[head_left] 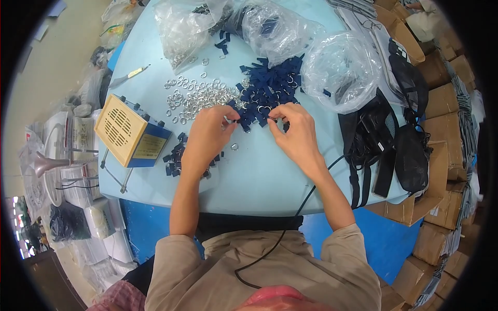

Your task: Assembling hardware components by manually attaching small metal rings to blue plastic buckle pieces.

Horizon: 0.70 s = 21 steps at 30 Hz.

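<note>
My left hand (pixel 208 136) pinches a small navy fabric tab (pixel 236 121) between thumb and forefinger. To its right, my right hand (pixel 296 133) has thumb and fingertips closed together; what they hold is too small to make out. Just beyond both hands lies a heap of navy fabric tabs (pixel 272 83), some with metal rings among them. A spread of loose silver rings (pixel 199 97) adjoins the heap on the left. Beside my left forearm sits a smaller pile of navy tabs (pixel 175 156), partly hidden by the arm. One single ring (pixel 234 147) rests between my hands.
On the left stands a cream and blue box-shaped device (pixel 129 132), with a knife (pixel 128 75) beyond it. Clear plastic bags (pixel 340 70) line the table's far side. At right lie a black bag (pixel 371 129) and a phone (pixel 384 173). A black cable (pixel 295 217) crosses the table edge.
</note>
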Motion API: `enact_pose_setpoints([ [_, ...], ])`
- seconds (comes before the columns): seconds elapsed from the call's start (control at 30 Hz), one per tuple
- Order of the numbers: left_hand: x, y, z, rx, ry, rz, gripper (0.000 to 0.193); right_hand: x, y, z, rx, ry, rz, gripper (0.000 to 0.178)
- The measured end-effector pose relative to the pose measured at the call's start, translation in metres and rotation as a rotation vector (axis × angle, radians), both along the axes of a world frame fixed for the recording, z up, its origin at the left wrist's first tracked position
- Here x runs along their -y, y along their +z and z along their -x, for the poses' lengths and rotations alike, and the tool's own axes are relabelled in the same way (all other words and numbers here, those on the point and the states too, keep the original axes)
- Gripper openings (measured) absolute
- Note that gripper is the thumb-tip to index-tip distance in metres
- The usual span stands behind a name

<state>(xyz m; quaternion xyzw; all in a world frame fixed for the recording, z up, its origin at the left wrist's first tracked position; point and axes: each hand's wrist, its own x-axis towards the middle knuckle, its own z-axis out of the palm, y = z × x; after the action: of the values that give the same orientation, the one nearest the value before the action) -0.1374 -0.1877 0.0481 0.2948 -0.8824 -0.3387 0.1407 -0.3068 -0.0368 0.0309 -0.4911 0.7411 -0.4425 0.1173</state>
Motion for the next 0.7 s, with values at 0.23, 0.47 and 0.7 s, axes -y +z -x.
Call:
enact_pose_setpoints([
  [0.23, -0.005, 0.013, 0.005, -0.388, 0.016, -0.423, 0.015, 0.003, 0.013, -0.013, -0.094, -0.007, 0.224, 0.025],
  [0.47, -0.009, 0.017, 0.008, -0.47, -0.019, -0.788, 0.016, 0.006, 0.01, -0.012, 0.219, 0.098, 0.393, 0.018],
  [0.7, -0.016, 0.013, 0.015, -0.532, 0.01, -0.942, 0.02, 0.003, 0.016, -0.011, 0.167, 0.111, 0.458, 0.011],
])
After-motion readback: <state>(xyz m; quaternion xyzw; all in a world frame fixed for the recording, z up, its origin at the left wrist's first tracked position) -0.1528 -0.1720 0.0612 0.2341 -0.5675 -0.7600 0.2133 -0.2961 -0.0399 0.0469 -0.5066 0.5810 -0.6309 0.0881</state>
